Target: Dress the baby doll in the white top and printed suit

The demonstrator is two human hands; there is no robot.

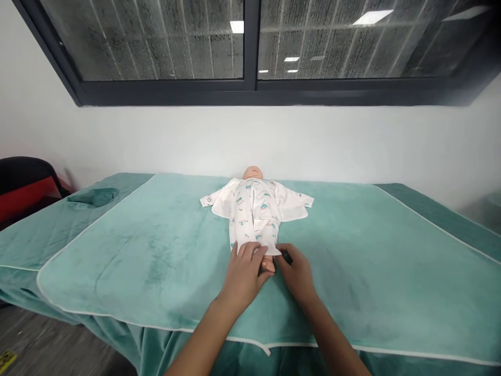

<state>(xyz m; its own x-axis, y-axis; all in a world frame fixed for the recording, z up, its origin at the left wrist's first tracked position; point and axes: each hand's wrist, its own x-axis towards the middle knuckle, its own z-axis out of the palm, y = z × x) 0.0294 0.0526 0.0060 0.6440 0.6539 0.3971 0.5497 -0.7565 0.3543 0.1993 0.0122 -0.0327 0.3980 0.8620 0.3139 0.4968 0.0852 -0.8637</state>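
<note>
A baby doll lies on its back, its head (253, 172) toward the wall and a bare foot (268, 263) toward me. White baby clothes (254, 209) with small teal prints cover its body, the sleeves spread to both sides. My left hand (246, 269) rests at the lower hem, fingers apart on the cloth and the thumb beside the foot. It hides the doll's other foot. On the hem's right corner, my right hand (295, 271) is closed in a pinch between thumb and fingertips.
A teal padded cover (136, 250) with white piping lies over the bed and hangs down at the front. A face hole (94, 197) is at the left end. Behind are a white wall and a dark-framed window (250, 91). A black and red chair (27, 188) stands left.
</note>
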